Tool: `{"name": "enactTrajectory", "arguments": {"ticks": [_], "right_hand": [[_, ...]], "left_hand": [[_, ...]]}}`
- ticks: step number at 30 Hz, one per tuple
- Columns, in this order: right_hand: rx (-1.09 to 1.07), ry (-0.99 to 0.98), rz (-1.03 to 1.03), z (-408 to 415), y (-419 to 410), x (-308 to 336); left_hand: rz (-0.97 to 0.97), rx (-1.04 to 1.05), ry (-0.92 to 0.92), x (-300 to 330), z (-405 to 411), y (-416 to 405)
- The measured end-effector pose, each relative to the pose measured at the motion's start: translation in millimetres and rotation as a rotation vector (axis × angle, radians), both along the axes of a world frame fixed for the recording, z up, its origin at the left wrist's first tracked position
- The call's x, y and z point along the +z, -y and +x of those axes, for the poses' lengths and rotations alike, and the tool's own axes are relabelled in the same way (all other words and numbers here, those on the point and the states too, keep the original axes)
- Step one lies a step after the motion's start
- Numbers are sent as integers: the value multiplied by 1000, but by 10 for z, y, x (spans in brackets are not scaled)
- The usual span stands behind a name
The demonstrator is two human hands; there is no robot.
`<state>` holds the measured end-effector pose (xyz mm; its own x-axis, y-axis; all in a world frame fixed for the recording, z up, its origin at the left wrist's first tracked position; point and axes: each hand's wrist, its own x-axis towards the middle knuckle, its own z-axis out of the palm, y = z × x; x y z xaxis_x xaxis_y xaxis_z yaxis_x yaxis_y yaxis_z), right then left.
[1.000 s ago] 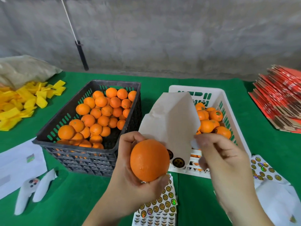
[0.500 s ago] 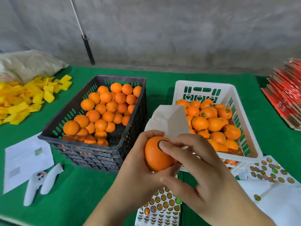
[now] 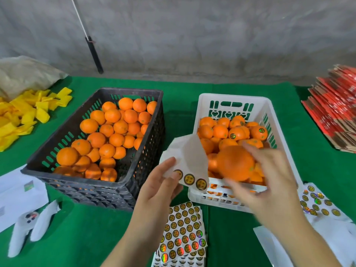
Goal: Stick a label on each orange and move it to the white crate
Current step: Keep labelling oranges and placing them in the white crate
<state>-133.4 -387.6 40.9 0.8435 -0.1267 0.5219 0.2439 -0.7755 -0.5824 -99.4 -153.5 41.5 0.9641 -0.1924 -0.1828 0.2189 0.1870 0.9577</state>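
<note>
My right hand (image 3: 269,182) holds an orange (image 3: 236,162) over the near end of the white crate (image 3: 269,106), fingers curled round it from behind; the hand is blurred. The crate already holds a pile of oranges, some with round labels showing.

My left hand (image 3: 158,187) pinches a curled white label sheet (image 3: 185,155) between thumb and fingers, just left of the crate. Three round gold labels (image 3: 189,179) sit along the sheet's lower edge.

To the left stands a black crate (image 3: 77,130) full of oranges. Both crates rest on a counter (image 3: 86,228) covered in green cloth. More label sheets (image 3: 183,232) lie stacked near me between my arms, and another sheet (image 3: 316,203) lies at the right. Yellow wrappers (image 3: 25,114) are heaped far left, red cartons (image 3: 335,108) are stacked far right, and a white controller (image 3: 28,226) lies at near left.
</note>
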Motion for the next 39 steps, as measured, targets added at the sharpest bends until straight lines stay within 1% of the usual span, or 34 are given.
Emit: {"name": "enactTrajectory", "arguments": {"ticks": [1,2,3,4,5,7,8,9,10,12,13,14,15,17,18,19,20,21,23,24,26,27,28,29,31,33,35,36,38,39], "right_hand": [[-137,-46,-13,59,112,-31],[-260,-141,-2,109,201,-52],[-326,-247,70,150,256,-73],[-313,-338,200,171,250,-81],[-215,-415,419,192,197,-86],[81,-627,924,234,4,-91],[203,-698,1078,271,-102,-109],[291,-688,1162,323,-204,-129],[334,-634,1181,381,-283,-166],[324,-487,1234,514,-426,-186],[299,-433,1268,578,-461,-191],[273,-394,1299,634,-467,-213],[246,-365,1332,687,-480,-207],[256,-323,1389,767,-454,-256],[258,-318,1388,792,-442,-296],[251,-329,1377,803,-451,-300],[235,-344,1353,812,-451,-342],[205,-358,1335,819,-465,-375],[165,-391,1314,830,-490,-453],[172,-400,1314,838,-503,-478],[186,-412,1324,856,-531,-488],[172,-433,1326,869,-530,-476],[166,-472,1310,880,-518,-466],[178,-540,1289,905,-502,-465],[181,-681,1304,937,-460,-520],[146,-710,1347,870,-467,-557],[109,-686,1341,817,-527,-575],[113,-668,1343,804,-549,-567],[124,-648,1367,769,-588,-543],[120,-626,1368,759,-592,-520]], "left_hand": [[-7,5,35,-41,29,-13],[-10,2,73,-74,61,-21],[-10,-8,121,-105,92,-31],[-5,-20,170,-138,127,-46],[8,-34,221,-162,165,-56],[66,-81,298,-188,253,-75],[104,-124,326,-202,302,-93],[137,-176,351,-212,353,-108],[174,-235,379,-220,411,-124],[276,-365,451,-223,557,-184],[351,-401,509,-217,656,-239],[435,-389,573,-199,778,-313],[512,-317,619,-174,925,-413],[643,-57,656,-198,1318,-669],[751,51,630,-253,1568,-815],[907,76,556,-305,1815,-948],[1097,-7,440,-391,2046,-1083],[1295,-187,300,-504,2232,-1198],[1630,-669,51,-769,2479,-1364],[1761,-904,-14,-907,2553,-1432],[1997,-1308,-26,-1207,2660,-1527],[2092,-1440,14,-1337,2687,-1552],[2173,-1515,79,-1450,2707,-1572],[2246,-1533,153,-1514,2723,-1568],[2323,-1501,256,-1548,2771,-1559],[2325,-1462,218,-1535,2809,-1566],[2271,-1418,171,-1455,2811,-1574],[2248,-1356,148,-1384,2800,-1565],[2155,-1101,74,-1170,2752,-1538],[2043,-919,16,-1043,2731,-1521]]}}
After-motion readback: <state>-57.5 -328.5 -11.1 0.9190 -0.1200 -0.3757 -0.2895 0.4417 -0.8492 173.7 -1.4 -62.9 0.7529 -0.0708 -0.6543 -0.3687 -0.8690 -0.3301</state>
